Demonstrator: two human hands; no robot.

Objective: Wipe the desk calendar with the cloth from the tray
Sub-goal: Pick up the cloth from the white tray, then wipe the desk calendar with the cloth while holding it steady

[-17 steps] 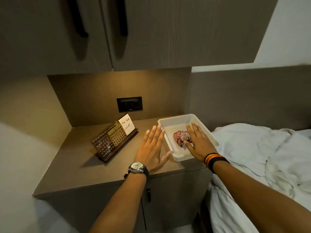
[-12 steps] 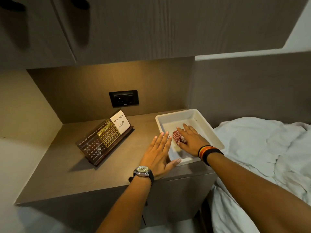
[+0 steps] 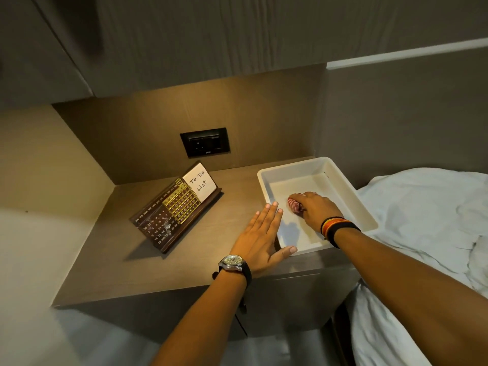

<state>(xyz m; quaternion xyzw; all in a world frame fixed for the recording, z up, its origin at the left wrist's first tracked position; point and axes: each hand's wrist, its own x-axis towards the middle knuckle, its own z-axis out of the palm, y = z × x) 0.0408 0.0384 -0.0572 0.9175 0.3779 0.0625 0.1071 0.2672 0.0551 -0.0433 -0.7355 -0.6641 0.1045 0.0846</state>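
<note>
A dark wooden desk calendar (image 3: 174, 211) with a gold date grid and a white "To Do List" note leans back on the bedside counter, left of centre. To its right sits a white tray (image 3: 340, 180). Inside the tray my right hand (image 3: 315, 211) is closed around a bunched red-and-white cloth (image 3: 293, 205), most of it hidden under my fingers. My left hand (image 3: 260, 237) lies flat on the counter with fingers spread, its thumb touching the tray's near left corner. It holds nothing.
The counter (image 3: 113, 260) sits in a recessed niche with a black socket plate (image 3: 204, 142) on the back wall and cabinets overhead. A bed with rumpled white sheets (image 3: 422, 220) adjoins on the right. The counter's front edge drops off below my left wrist.
My right hand has gone from lying open over the cloth to closing its fingers around it. My left hand has stayed flat beside the tray. The view has tilted downward.
</note>
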